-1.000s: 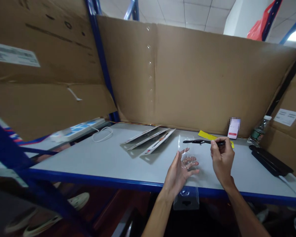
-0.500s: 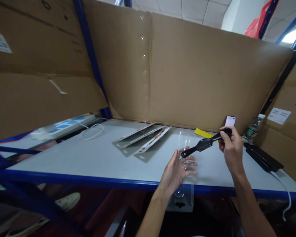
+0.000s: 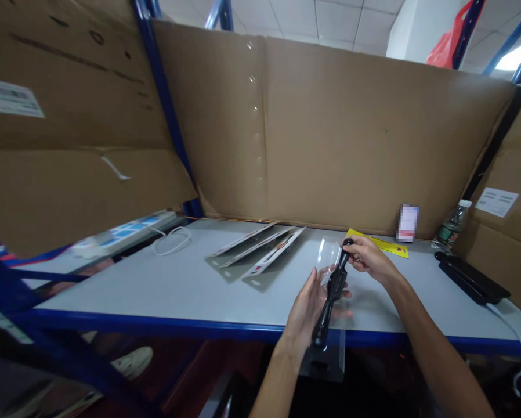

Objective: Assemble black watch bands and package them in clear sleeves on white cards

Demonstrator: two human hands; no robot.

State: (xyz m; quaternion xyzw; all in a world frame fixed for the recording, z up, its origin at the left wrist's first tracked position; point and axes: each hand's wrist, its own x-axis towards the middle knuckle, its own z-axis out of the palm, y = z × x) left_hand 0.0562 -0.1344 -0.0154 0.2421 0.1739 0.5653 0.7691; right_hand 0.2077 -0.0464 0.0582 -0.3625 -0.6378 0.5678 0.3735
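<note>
In the head view, my right hand (image 3: 361,253) pinches the black tool (image 3: 333,287) by its upper end, lower centre-right; its long axis slants steeply, lower end pointing down-left. My left hand (image 3: 310,307), half-open, cradles the clear packaging (image 3: 334,337) beneath it.

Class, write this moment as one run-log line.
left hand: holds clear package; right hand: grips black tool over package; table: three flat packs, yellow strip
</note>
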